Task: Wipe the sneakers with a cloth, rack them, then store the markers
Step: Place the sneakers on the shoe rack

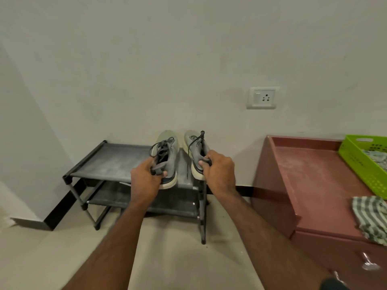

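A dark two-shelf rack stands against the pale wall, and everything else is placed from it here. Its top shelf is bare and dusty over its left part. Above the right part of that shelf, the left hand grips the heel of the left sneaker, fingers curled round the heel collar and thumb pressed on the back; the shoe points toe-first toward the wall, its pale sole overhanging the rack's front edge (whether the sole rests on the shelf or is just above it cannot be told). Its dark laces lie in a loose loop over the tongue.

Just right of it, over the rack's right end, the right hand pinches the heel of the right sneaker, thumb and curled fingers closed on the heel tab. This shoe also points at the wall and is rolled onto its side, its white sole turned toward the other shoe. The two sneakers are close but apart.

On the wall up and right of the rack is a white socket plate. Right of the rack, well apart from it, stands a reddish cabinet. On its top, at the far right, sits a green basket, and nearer the front edge a striped cloth lies crumpled. No markers can be made out.
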The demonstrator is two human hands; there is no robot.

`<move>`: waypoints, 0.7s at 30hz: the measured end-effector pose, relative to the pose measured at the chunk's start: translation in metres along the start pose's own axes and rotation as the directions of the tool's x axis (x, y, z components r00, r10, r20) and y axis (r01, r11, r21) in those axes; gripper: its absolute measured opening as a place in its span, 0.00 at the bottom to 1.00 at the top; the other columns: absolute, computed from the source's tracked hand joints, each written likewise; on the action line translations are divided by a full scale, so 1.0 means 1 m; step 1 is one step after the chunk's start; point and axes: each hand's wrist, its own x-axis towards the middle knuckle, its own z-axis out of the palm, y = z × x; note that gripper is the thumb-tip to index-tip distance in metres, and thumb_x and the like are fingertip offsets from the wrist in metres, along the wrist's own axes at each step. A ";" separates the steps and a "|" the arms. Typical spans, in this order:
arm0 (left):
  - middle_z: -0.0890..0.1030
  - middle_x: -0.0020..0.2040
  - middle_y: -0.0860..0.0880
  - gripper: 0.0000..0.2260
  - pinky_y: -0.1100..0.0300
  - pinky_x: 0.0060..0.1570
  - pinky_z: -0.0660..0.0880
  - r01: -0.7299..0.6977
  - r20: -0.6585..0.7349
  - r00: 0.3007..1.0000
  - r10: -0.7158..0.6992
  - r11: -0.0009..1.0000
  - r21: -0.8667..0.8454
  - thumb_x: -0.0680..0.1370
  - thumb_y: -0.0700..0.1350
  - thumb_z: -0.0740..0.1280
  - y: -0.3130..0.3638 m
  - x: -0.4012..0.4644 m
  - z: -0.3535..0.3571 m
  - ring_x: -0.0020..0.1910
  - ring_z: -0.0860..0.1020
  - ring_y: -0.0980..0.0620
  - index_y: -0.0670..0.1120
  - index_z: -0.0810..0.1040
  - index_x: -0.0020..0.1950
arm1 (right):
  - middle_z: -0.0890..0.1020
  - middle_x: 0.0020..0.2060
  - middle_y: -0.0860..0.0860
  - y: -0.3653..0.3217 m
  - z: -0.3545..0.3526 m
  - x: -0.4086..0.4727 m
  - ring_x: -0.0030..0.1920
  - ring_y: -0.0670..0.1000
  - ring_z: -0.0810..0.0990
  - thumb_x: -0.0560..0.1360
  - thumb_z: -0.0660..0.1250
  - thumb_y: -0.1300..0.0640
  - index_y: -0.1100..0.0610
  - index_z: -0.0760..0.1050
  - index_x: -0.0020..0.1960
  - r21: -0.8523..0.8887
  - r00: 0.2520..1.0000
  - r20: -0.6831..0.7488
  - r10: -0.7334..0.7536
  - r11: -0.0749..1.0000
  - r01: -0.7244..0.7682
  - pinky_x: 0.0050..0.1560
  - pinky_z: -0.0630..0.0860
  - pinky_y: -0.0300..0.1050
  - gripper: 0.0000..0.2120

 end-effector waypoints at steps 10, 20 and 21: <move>0.82 0.40 0.52 0.12 0.68 0.39 0.79 0.032 -0.005 0.999 -0.032 0.999 -0.017 0.72 0.33 0.75 -0.049 0.021 0.011 0.40 0.81 0.58 0.49 0.77 0.42 | 0.82 0.41 0.51 -0.009 0.093 -0.011 0.41 0.51 0.81 0.74 0.73 0.52 0.54 0.78 0.47 -0.028 0.993 0.107 -0.043 0.999 0.046 0.43 0.81 0.50 0.07; 0.81 0.47 0.51 0.09 0.58 0.50 0.80 0.158 -0.019 0.987 -0.157 0.985 0.070 0.74 0.38 0.74 -0.053 0.016 0.023 0.47 0.80 0.54 0.48 0.79 0.51 | 0.70 0.68 0.54 -0.005 0.076 -0.008 0.61 0.55 0.77 0.70 0.77 0.48 0.49 0.75 0.65 -0.126 0.945 0.317 0.073 0.991 -0.035 0.61 0.76 0.49 0.25; 0.81 0.46 0.51 0.08 0.57 0.50 0.80 0.153 -0.024 0.988 -0.152 0.985 0.078 0.74 0.38 0.74 -0.051 0.016 0.024 0.46 0.80 0.53 0.48 0.79 0.49 | 0.75 0.63 0.54 -0.004 0.075 -0.007 0.58 0.54 0.79 0.70 0.77 0.48 0.50 0.77 0.63 -0.121 0.943 0.320 0.094 0.991 -0.058 0.59 0.78 0.48 0.23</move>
